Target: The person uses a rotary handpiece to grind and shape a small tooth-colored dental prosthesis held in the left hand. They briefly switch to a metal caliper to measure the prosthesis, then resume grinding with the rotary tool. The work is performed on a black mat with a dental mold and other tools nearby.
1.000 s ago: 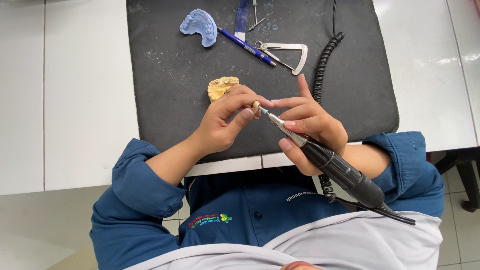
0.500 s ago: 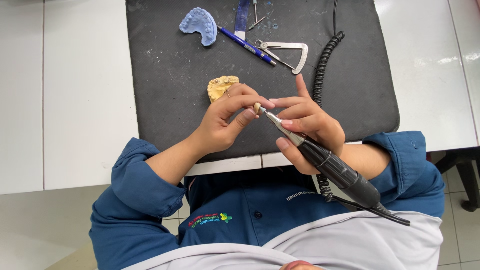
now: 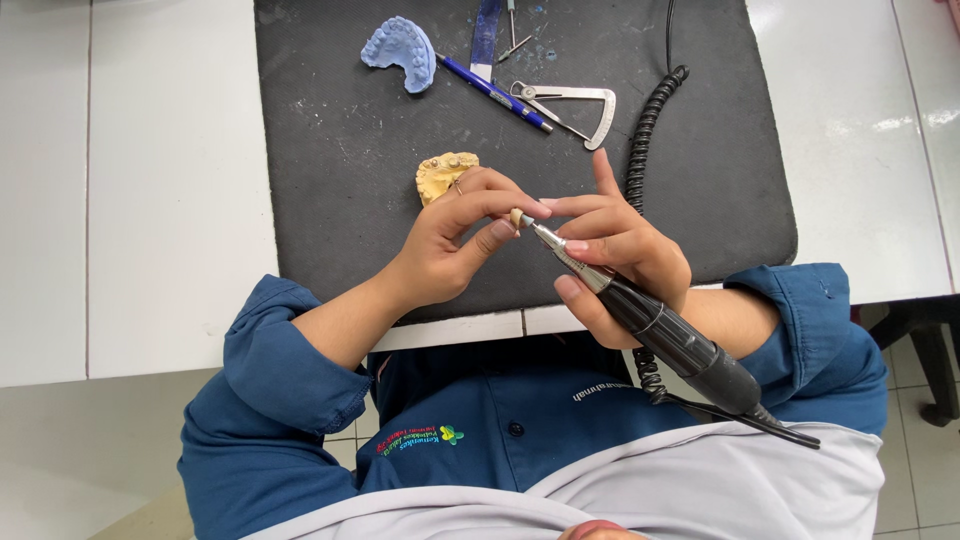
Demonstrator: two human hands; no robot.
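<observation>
Left hand (image 3: 450,250) pinches a small cream tooth-shaped piece (image 3: 516,217) between thumb and fingertips, closed tight on it, held above the black mat (image 3: 330,150) near its front edge. A thin ring shows on one finger.

Right hand (image 3: 620,250) is wrapped around a rotary handpiece (image 3: 650,322), pen-style grip, fingers closed on the silver front section, index finger extended forward. The black rear body runs back past the wrist toward the chest. The handpiece tip touches the small piece, or sits just at it; actual contact is too small to confirm.

Yellow dental cast (image 3: 443,174) lies on the mat just behind the left hand's fingers, partly hidden by them.

Further back on the mat:
- blue dental cast (image 3: 402,52), upper left
- blue pen (image 3: 495,93), lying diagonal just right of the blue cast
- metal caliper gauge (image 3: 575,108), touching or just beside the pen's tip
- blue flat tool (image 3: 487,35) and a thin metal instrument (image 3: 512,30) at the far edge, partly cut off

Coiled black cable (image 3: 648,130) runs along the right side of the mat, passes behind the right hand and reappears below the handpiece.

The mat sits on a white table (image 3: 150,180). Both sleeves are blue, and the forearms rest at the table's front edge.
</observation>
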